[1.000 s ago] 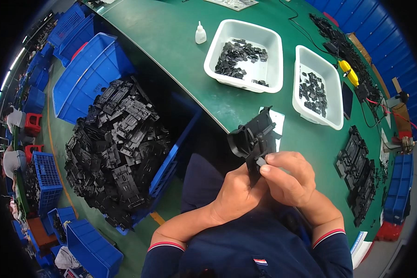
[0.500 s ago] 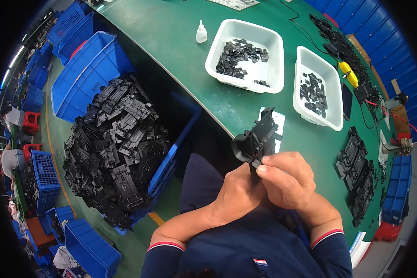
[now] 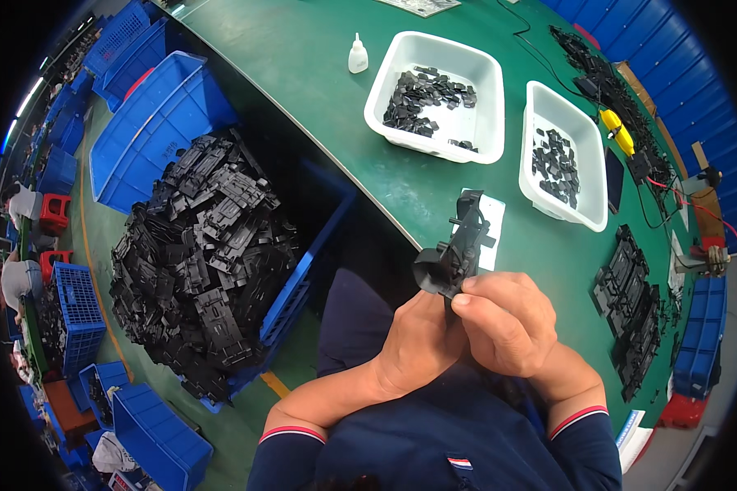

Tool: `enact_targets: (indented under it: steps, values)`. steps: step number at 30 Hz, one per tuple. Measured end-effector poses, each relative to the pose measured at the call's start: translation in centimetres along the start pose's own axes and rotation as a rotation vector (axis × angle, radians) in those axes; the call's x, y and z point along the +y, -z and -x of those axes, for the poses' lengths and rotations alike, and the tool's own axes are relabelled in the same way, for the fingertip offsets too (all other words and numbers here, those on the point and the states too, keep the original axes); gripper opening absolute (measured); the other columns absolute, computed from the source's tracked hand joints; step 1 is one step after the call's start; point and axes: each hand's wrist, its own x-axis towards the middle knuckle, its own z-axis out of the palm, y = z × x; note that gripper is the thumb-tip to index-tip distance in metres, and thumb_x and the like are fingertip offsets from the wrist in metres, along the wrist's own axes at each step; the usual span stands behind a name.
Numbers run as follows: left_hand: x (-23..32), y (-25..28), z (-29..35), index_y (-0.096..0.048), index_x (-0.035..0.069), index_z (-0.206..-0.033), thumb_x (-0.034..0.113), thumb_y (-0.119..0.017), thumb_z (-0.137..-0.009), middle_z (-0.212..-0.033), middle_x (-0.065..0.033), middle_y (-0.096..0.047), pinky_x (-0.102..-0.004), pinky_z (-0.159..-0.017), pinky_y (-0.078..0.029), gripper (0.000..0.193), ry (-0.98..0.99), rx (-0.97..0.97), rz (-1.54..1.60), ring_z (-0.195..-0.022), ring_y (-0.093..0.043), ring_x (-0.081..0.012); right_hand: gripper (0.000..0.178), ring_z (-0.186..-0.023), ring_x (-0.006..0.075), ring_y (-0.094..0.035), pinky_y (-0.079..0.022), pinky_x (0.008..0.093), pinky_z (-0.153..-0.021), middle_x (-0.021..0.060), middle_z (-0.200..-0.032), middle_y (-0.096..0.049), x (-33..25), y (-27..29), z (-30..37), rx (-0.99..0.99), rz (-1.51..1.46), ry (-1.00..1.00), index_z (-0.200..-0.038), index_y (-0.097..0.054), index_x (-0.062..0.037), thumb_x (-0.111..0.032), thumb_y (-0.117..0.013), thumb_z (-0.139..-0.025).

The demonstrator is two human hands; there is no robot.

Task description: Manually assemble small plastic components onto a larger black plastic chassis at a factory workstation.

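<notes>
A black moulded plastic part [image 3: 460, 250], with a curved flange at its left and several posts and ribs, stands tilted upward in front of me. My left hand [image 3: 422, 337] is closed round its near end from below. The thumb and forefinger of my right hand [image 3: 512, 323] are pinched together at the same end, against the part's lower edge. Whether a small separate piece sits between those fingertips is hidden. Behind the part, a white sheet or card [image 3: 490, 229] lies on the green table [image 3: 319, 74].
Two white trays [image 3: 493, 135] [image 3: 602, 204] hold small black pieces. A small white squeeze bottle [image 3: 358, 57] stands beside them. More black parts [image 3: 628, 307] lie at the right. A heap of black parts [image 3: 213, 262] fills a blue crate [image 3: 291, 303] at my left. A yellow tool [image 3: 617, 132] lies far right.
The black part has turned slightly in my hands, now more upright and a little further right. A small piece seen at my right fingertips earlier no longer shows. Both hands stay nearly in place.
</notes>
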Motion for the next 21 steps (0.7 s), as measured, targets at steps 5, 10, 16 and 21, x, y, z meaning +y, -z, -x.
enact_targets:
  steps: [5, 10, 16, 21]
  values:
    - [-0.1, 0.0, -0.1, -0.055, -0.001, -0.106, -0.005, -0.059, -0.075, -0.090, -0.0193, -0.060, -0.0441, -0.066, -0.051, 0.032, -0.006, 0.013, -0.023, -0.079, -0.060, -0.0412, 0.034, -0.071, 0.0254, -0.064, -0.054, 0.0316, -0.059, 0.0155, -0.092, -0.061, -0.2, 0.5, 0.0, -0.093, -0.031, -0.033, -0.099, -0.062, 0.0027, 0.012, -0.071, -0.068]
    - [-0.1, 0.2, -0.3, -0.055, -0.001, -0.108, -0.003, -0.061, -0.078, -0.090, -0.0192, -0.061, -0.0432, -0.066, -0.051, 0.031, 0.003, 0.009, -0.009, -0.079, -0.062, -0.0399, 0.036, -0.072, 0.0250, -0.064, -0.053, 0.0304, -0.058, 0.0159, -0.094, -0.063, 0.0, 0.9, -0.1, -0.115, -0.053, -0.056, -0.100, -0.063, 0.0024, 0.009, -0.072, -0.066]
    - [0.3, -0.2, -0.8, -0.062, -0.003, -0.098, 0.006, -0.065, -0.085, -0.082, -0.0189, -0.063, -0.0391, -0.060, -0.050, 0.016, 0.072, 0.056, 0.012, -0.071, -0.064, -0.0363, 0.050, -0.081, 0.0252, -0.066, -0.055, 0.0321, -0.068, 0.0176, -0.105, -0.062, -0.4, 2.6, 1.1, -0.055, -0.047, -0.321, -0.115, -0.056, 0.0019, 0.003, -0.078, -0.069]
    - [-0.1, -1.1, -1.2, -0.063, -0.005, -0.093, 0.006, -0.067, -0.084, -0.082, -0.0186, -0.063, -0.0391, -0.060, -0.050, 0.015, 0.048, 0.008, -0.035, -0.070, -0.064, -0.0354, 0.074, -0.110, 0.0250, -0.056, -0.048, 0.0380, -0.090, 0.0170, -0.124, -0.051, -0.8, 3.6, 2.2, -0.098, -0.189, -0.707, -0.130, -0.045, 0.0039, -0.015, -0.083, -0.070]
